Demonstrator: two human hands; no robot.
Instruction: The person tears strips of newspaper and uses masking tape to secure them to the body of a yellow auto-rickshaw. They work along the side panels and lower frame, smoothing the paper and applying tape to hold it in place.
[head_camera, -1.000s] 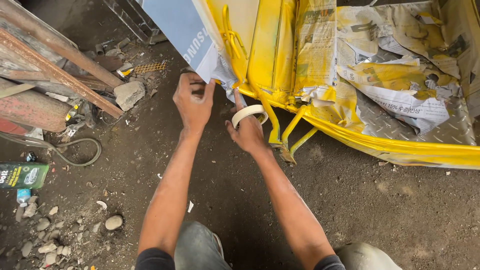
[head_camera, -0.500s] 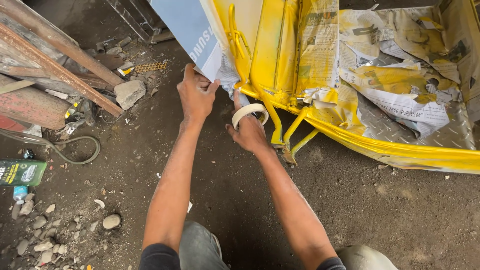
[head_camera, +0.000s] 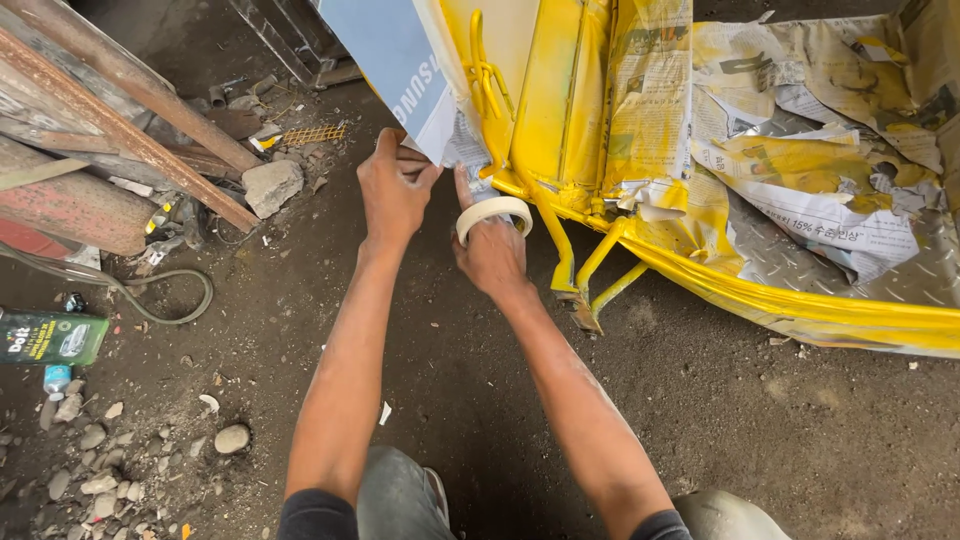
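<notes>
Left hand: the left hand (head_camera: 393, 190) presses against the lower corner of the blue-grey sheet (head_camera: 392, 65), fingers curled together on its edge where it meets the newspaper masking (head_camera: 466, 148); whether it pinches the paper or only pushes on it cannot be told.
Right hand: the right hand (head_camera: 490, 250) sits just beside the left hand, on the side nearer the yellow frame (head_camera: 560, 120). It wears a roll of masking tape (head_camera: 493, 213) over its fingers, which are bent and reach up to the same paper corner, thumb raised.
Tape: the cream roll lies across the back of the right hand, just below the blue-grey sheet and touching the hand only.
Yellow frame: freshly painted metal with tubes and a small foot (head_camera: 585, 312), standing on the dirt floor (head_camera: 450, 400) just past the right hand.
Beyond the frame: crumpled newspaper (head_camera: 800, 150) with yellow overspray lies on a chequered metal plate (head_camera: 900, 270).
Away from the frame, past the left hand: rusty beams (head_camera: 120, 130), a broken stone (head_camera: 270, 185), a hose (head_camera: 150, 300), a green box (head_camera: 50, 338) and loose pebbles (head_camera: 90, 470).
Near edge: the person's knees (head_camera: 400, 495) show at the bottom.
</notes>
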